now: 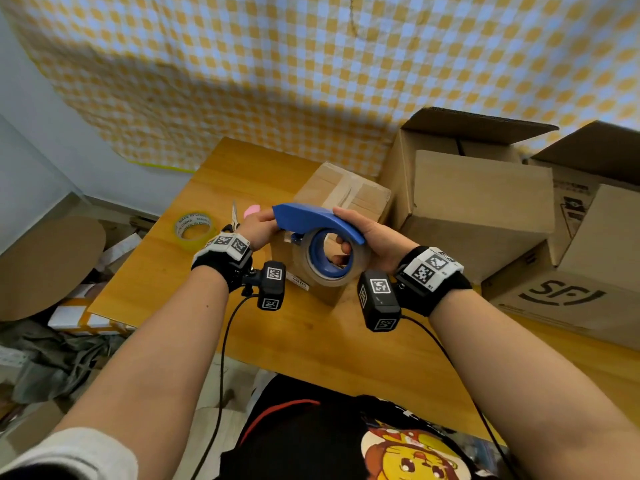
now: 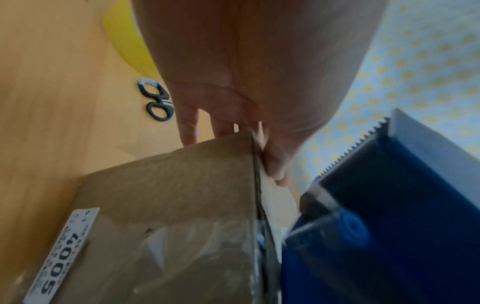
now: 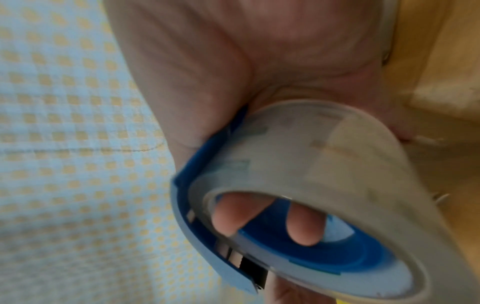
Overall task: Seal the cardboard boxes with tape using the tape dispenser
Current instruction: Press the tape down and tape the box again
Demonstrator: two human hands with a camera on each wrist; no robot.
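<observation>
Wooden table [image 1: 242, 334] fills the middle of the head view, with checked yellow-and-white cloth [image 1: 277, 64] hanging behind it.

Nearest the camera, at frame centre, the right hand [image 1: 372, 237] grips the blue dispenser [image 1: 311, 220]: its fingertips [image 3: 235, 214] poke through the hub inside the clear tape roll [image 1: 330, 261], and the thumb lies along the curved top cover. In the right wrist view the roll [image 3: 324, 164] fills the lower right, two fingertips showing through its hole. The left hand [image 1: 258, 226] meets the dispenser's front end at centre left of the head view; its fingers are hidden behind the blue cover there. In the left wrist view the left fingers [image 2: 275, 160] run fairly straight down along the top edge of the small box [image 2: 168, 205], just beside the dispenser's toothed blade [image 2: 358, 144] (whether they pinch the tape end I cannot tell).

The small box [image 1: 346, 192] stands on the table directly under and behind the dispenser, clear tape already across its top, a label reading 4005 on its near side.

Left of the hands lie scissors [image 1: 233, 220], a yellowish tape roll [image 1: 194, 228] and something small and pink [image 1: 252, 210].

Farther off, at the right of the frame, stand bigger boxes [image 1: 478, 188] with open flaps, one printed SF.
</observation>
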